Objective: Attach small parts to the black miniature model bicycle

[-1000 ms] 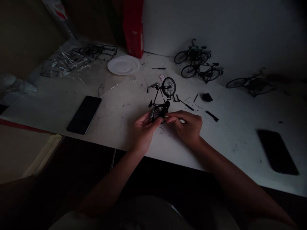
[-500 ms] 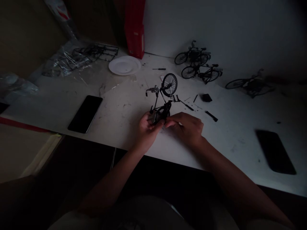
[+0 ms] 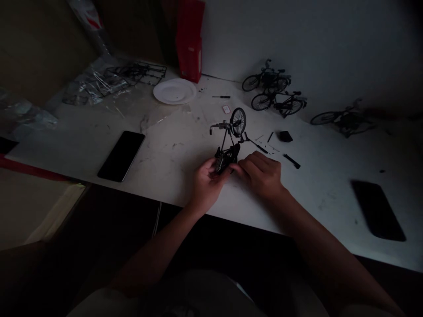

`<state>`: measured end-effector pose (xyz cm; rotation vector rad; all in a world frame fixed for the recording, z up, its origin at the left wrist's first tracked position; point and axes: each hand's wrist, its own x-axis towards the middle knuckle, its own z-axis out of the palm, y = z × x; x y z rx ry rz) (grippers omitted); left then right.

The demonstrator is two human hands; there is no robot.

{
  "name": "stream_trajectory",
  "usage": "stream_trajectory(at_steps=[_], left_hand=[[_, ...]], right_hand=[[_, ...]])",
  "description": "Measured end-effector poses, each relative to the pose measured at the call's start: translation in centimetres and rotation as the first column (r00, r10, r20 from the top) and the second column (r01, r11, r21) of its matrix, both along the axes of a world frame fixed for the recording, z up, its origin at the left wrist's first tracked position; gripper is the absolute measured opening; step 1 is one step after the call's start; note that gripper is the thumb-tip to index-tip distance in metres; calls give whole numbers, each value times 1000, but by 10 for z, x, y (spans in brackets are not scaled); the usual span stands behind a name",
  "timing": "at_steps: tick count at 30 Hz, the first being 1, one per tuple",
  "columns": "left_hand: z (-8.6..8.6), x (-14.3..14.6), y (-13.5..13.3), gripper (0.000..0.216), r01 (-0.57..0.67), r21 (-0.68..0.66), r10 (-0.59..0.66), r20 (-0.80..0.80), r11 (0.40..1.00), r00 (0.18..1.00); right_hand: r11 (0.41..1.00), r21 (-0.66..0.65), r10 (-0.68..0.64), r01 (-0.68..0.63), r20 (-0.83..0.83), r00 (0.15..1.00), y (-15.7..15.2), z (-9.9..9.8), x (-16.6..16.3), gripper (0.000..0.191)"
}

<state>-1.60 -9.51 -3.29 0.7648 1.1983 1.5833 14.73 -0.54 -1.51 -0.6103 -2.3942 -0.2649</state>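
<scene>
A small black model bicycle (image 3: 228,149) is held over the near part of the white table, its front wheel and silver handlebar pointing away from me. My left hand (image 3: 209,181) is closed around its rear end, thumb on the near side. My right hand (image 3: 261,174) is curled, with thumb and index finger pinched at the rear right of the bicycle. Whatever lies between those fingertips is too dark and small to make out. Just beyond my right hand lie a thin black tool (image 3: 259,145), a short dark strip (image 3: 291,161) and a small black block (image 3: 284,136).
Finished-looking model bicycles (image 3: 277,103) stand by the wall, another (image 3: 345,119) farther right. A white plate (image 3: 175,91), red box (image 3: 190,57), slim screwdriver (image 3: 221,97) and plastic-wrapped part frames (image 3: 112,81) occupy the back. Phones lie left (image 3: 121,156) and right (image 3: 378,210).
The model bicycle has tilted and shifted slightly right and nearer, its front wheel turned narrower to my view. My right fingers have curled in more. The view has shifted a little.
</scene>
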Motion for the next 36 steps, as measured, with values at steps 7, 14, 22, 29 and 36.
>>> stream_trajectory(at_steps=[7,14,22,29,36], left_hand=[[0,2,2,27,-99,71,99,-4,993,995],[-4,3,2,26,-123,112,124,-1,986,992],[-7,6,-1,23,-142,161,157,-84,977,984],[-13,11,-4,26,-128,108,141,-127,986,982],[-13,13,-4,27,-113,72,121,-119,991,986]], right_hand=[[996,38,82,-79,-68,994,1,1,-4,19],[991,10,131,-131,-80,988,3,-1,-1,10],[995,-26,98,-99,-38,994,0,2,-1,26],[997,-26,65,-67,-73,995,2,-3,-1,51],[983,-183,-6,-11,-89,996,2,-12,-3,54]])
